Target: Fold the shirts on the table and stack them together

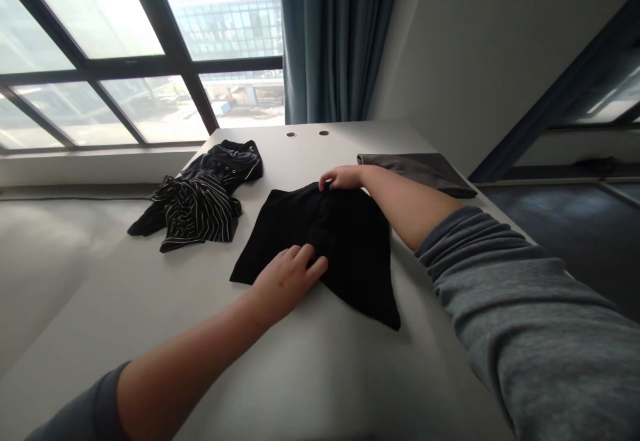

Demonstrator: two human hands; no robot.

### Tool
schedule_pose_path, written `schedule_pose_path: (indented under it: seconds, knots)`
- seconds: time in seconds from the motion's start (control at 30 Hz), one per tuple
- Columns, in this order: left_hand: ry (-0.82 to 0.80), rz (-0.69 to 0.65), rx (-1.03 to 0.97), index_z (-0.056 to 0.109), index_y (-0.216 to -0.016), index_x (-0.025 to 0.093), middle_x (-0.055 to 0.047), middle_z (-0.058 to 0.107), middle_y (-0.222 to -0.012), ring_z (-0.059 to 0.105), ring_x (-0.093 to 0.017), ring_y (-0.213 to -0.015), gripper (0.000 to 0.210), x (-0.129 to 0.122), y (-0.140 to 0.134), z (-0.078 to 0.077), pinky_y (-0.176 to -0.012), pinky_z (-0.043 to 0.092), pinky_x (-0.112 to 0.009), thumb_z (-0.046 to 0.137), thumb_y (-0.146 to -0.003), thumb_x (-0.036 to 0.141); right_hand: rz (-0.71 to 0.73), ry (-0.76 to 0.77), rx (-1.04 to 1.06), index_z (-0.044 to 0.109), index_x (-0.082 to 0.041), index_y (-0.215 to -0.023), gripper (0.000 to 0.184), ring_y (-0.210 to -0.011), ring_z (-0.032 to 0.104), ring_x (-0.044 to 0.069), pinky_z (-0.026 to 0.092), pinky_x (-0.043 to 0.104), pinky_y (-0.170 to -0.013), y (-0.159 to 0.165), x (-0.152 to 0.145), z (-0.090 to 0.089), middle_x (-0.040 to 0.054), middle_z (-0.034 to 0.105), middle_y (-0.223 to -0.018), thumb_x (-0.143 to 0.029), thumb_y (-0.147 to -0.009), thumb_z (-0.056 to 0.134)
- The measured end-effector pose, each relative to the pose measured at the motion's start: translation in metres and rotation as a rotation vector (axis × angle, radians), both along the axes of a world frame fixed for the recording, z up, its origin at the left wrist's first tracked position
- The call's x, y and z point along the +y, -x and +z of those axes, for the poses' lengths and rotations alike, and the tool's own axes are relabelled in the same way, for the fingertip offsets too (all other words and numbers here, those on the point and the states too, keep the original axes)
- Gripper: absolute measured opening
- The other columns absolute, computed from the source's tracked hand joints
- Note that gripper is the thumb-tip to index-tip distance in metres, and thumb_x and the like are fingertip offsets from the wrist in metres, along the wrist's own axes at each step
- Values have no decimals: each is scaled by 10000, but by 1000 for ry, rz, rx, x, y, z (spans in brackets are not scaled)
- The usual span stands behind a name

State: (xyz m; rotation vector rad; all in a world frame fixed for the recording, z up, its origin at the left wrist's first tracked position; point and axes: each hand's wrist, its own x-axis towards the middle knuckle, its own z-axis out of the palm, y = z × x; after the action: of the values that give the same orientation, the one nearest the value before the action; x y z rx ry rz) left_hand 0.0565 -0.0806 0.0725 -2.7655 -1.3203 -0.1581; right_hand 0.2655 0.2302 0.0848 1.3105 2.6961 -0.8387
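Observation:
Black shorts (357,247) lie spread on the white table (300,387), their two legs fanning out toward me. At the near middle edge, around the crotch, my left hand (293,274) is closed on the cloth, with its thumb and fingers pinching it. My right hand (343,177) reaches over to the far waist edge and pinches the fabric there. A slight crease runs between the two hands. The fingertips of both hands are partly hidden in the dark cloth.
Crumpled black clothes, one white-striped (200,211), lie at the table's left edge. A folded grey-brown garment (420,169) lies at the far right, behind my right forearm. Two cable holes (324,133) sit near the far edge. Beyond are a blue curtain (335,41) and windows.

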Motion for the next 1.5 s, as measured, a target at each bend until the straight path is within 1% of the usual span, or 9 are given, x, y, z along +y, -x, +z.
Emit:
schedule_pose_path:
  seconds: [0.27, 0.47, 0.63, 0.8, 0.97, 1.13, 1.27, 1.4, 1.5]
  knots:
    - [-358, 88, -171, 683, -1230, 264, -108, 663, -1154, 662, -237, -983, 354, -29, 56, 5, -853, 596, -370, 489, -991, 90, -200, 340, 535, 797, -201, -1017, 227, -863, 737, 200, 602, 294, -821, -32, -39, 9, 56, 802, -962, -168, -798, 748]
    - [-493, 167, -141, 719, -1170, 236, -91, 723, -1086, 697, -215, -896, 389, -46, 82, 18, -770, 578, -322, 492, -942, 17, -150, 470, 831, 785, -216, -1135, 490, -1013, 756, 229, 618, 344, -952, -52, -80, 25, 57, 811, -1100, -89, -663, 814]
    - [-422, 109, -254, 731, -1080, 224, -71, 753, -1126, 721, -187, -905, 310, -53, 101, 56, -758, 569, -280, 443, -1021, 124, -143, 207, 866, 778, -220, -1210, 507, -1105, 730, 252, 578, 429, -1050, -62, -115, 58, 46, 800, -1173, -150, -708, 799]
    - [-340, 132, -430, 706, -1053, 217, -63, 757, -1125, 726, -180, -947, 250, -61, 109, 96, -818, 570, -278, 461, -1014, 187, -202, -315, 567, 811, -221, -1126, 307, -1044, 717, 266, 546, 443, -1043, -69, -158, 98, 44, 795, -1079, -238, -828, 739]
    - [-261, 219, -620, 665, -1054, 223, -55, 725, -1079, 680, -190, -888, 188, -72, 107, 114, -764, 543, -306, 506, -965, 267, -212, -604, 528, 775, -208, -1141, 294, -1103, 667, 290, 542, 423, -961, -78, -199, 121, 100, 716, -1236, -341, -895, 684]
    - [-219, 475, -818, 568, -1038, 240, -25, 665, -992, 598, -168, -748, 265, -77, 102, 105, -654, 485, -297, 652, -910, 457, -293, -421, 514, 697, -220, -1174, 335, -962, 669, 264, 537, 415, -877, -95, -236, 123, 71, 736, -1080, -425, -910, 677]
    - [-177, 538, -894, 534, -1045, 252, -5, 620, -930, 555, -170, -730, 289, -79, 103, 94, -628, 444, -294, 651, -902, 473, -314, -299, 552, 681, -232, -1126, 353, -926, 666, 258, 532, 405, -849, -107, -267, 111, 55, 734, -1026, -486, -885, 718]
    - [-20, 575, -893, 530, -1059, 258, 46, 507, -755, 456, -153, -620, 301, -69, 104, 71, -573, 377, -281, 637, -893, 485, -363, -131, 643, 668, -243, -1110, 358, -908, 680, 239, 555, 375, -823, -110, -285, 80, 37, 734, -1024, -487, -864, 759]
    - [150, 607, -851, 543, -1058, 252, 63, 447, -691, 445, -156, -611, 302, -48, 103, 34, -567, 361, -277, 630, -884, 484, -430, 110, 686, 650, -243, -1100, 369, -845, 689, 207, 567, 320, -749, -107, -282, 38, 27, 737, -993, -461, -839, 794]
